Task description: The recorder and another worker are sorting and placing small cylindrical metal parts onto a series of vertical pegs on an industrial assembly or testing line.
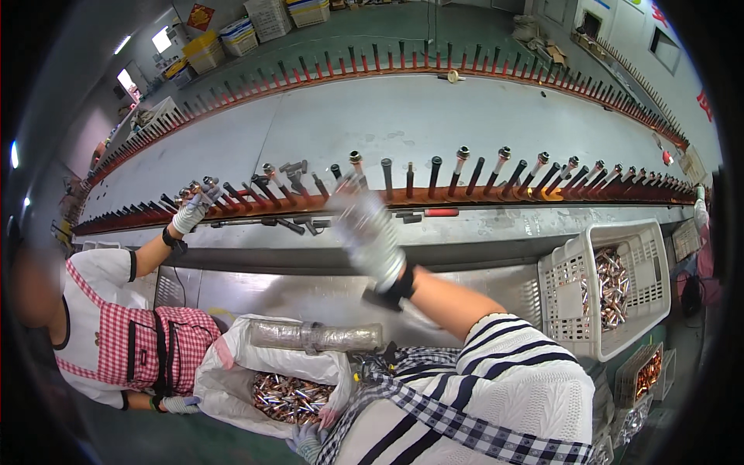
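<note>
My right hand (363,225), in a white ribbed glove, reaches over the near edge of the long metal table. Motion smears its fingers, so I cannot see whether they hold anything. Just beyond it stands an upright peg topped by a metal fitting (355,159). My left hand (308,442), gloved too, is low down at the rim of a white sack (221,380), its fingers stretched toward the metal parts inside. Small shiny metal tube fittings (293,397), some coppery, fill the sack's bottom. Several pegs to the right also carry fittings (504,153).
At left, a co-worker in a red checked apron (124,349) holds fittings at the pegs with one gloved hand (190,213). A wrapped roll (318,336) lies across the sack. A white crate (558,287) of fittings stands right. A red-handled tool (440,212) lies along the table edge.
</note>
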`<state>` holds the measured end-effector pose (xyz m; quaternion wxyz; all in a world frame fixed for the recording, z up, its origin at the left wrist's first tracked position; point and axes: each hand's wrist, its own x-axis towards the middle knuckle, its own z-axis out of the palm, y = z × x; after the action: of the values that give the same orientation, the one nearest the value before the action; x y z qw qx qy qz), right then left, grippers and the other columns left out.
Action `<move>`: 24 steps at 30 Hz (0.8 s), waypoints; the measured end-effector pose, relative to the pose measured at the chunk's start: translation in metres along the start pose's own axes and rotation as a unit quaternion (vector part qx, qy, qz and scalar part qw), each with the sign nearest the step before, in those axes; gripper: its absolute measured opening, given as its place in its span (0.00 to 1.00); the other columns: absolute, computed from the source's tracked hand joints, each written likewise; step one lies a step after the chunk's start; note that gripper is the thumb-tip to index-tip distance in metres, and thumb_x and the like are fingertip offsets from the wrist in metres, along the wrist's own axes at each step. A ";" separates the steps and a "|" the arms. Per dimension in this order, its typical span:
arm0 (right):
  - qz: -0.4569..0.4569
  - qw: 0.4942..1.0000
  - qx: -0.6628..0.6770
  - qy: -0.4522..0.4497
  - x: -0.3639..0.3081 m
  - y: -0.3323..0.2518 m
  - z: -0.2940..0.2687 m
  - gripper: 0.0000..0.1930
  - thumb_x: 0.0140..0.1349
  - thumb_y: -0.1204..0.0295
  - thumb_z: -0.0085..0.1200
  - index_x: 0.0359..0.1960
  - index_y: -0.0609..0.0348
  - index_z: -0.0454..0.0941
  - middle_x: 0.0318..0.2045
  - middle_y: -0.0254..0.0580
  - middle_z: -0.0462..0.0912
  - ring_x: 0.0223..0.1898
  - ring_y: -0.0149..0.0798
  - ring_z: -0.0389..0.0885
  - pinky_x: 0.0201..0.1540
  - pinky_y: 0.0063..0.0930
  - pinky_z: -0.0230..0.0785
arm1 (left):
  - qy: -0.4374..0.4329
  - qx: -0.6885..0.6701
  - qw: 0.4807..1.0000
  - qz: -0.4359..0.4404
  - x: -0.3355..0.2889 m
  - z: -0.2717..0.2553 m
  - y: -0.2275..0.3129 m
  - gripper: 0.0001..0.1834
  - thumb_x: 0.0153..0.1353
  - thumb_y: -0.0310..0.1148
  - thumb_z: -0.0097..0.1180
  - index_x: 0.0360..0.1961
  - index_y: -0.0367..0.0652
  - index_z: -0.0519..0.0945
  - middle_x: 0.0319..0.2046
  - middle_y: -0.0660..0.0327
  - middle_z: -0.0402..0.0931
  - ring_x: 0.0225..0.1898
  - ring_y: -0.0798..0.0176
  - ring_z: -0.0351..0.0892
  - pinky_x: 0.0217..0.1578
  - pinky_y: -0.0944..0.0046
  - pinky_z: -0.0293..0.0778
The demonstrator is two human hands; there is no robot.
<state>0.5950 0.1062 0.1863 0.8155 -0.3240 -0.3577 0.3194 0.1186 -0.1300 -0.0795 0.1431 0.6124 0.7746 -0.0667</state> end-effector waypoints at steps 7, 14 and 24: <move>0.100 0.795 -0.304 -0.515 -0.129 0.085 0.006 0.42 0.41 0.72 0.64 0.62 0.59 0.57 0.59 0.53 0.62 0.60 0.52 0.63 0.62 0.39 0.56 | -0.140 -0.178 0.968 -0.112 0.020 0.010 -0.037 0.12 0.58 0.46 0.47 0.35 0.68 0.83 0.45 0.80 0.77 0.66 0.67 0.49 0.66 0.47 0.23; -0.061 0.933 -0.297 0.193 -0.010 0.082 -0.115 0.32 0.54 0.76 0.52 0.62 0.61 0.55 0.59 0.54 0.59 0.64 0.48 0.56 0.66 0.36 0.46 | -0.121 -0.068 0.990 -0.012 -0.004 -0.001 -0.004 0.13 0.59 0.48 0.44 0.37 0.73 0.82 0.48 0.81 0.75 0.66 0.63 0.52 0.65 0.42 0.22; -0.137 0.954 -0.224 0.147 0.108 -0.011 -0.150 0.09 0.60 0.74 0.55 0.41 0.60 0.76 0.32 0.34 0.79 0.34 0.26 0.73 0.37 0.20 0.66 | -0.103 0.084 0.987 0.087 -0.004 -0.063 0.062 0.18 0.58 0.55 0.43 0.47 0.71 0.77 0.57 0.76 0.67 0.66 0.63 0.50 0.64 0.39 0.29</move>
<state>0.7756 0.1360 0.1553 0.8013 -0.4899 -0.3373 0.0647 0.1707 -0.1016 -0.0135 0.1754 0.6774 0.6908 -0.1820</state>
